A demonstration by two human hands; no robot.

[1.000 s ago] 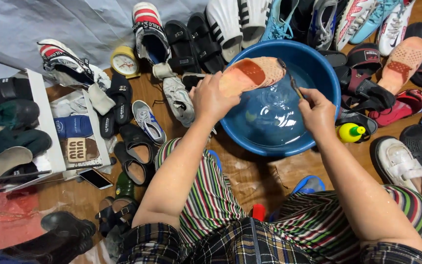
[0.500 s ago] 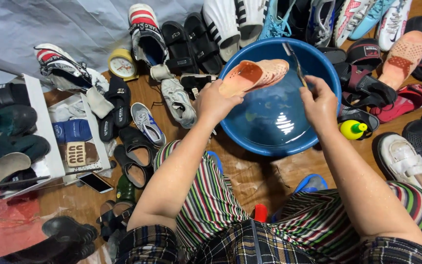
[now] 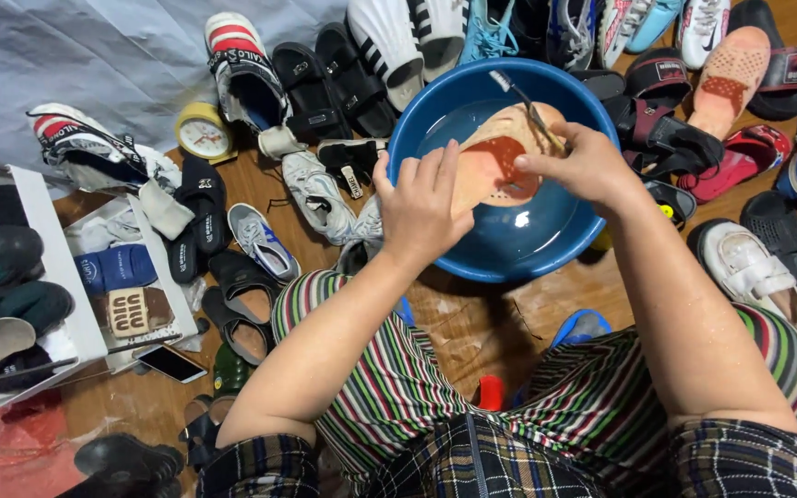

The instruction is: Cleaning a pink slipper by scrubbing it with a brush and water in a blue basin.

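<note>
You sit on a brown wooden floor [image 3: 472, 323] crowded with shoes and sandals. Before your knees stands a round blue plastic basin [image 3: 546, 249] holding shallow water. Over it, tilted, is a peach-coloured rubber sandal with a red footbed [image 3: 500, 161]. Your left hand [image 3: 417, 207] clasps its near edge, fingers closed around it. Your right hand [image 3: 574, 161] is pinched shut on a thin brush [image 3: 520, 97], bristle end raised above the sandal's far end
</note>
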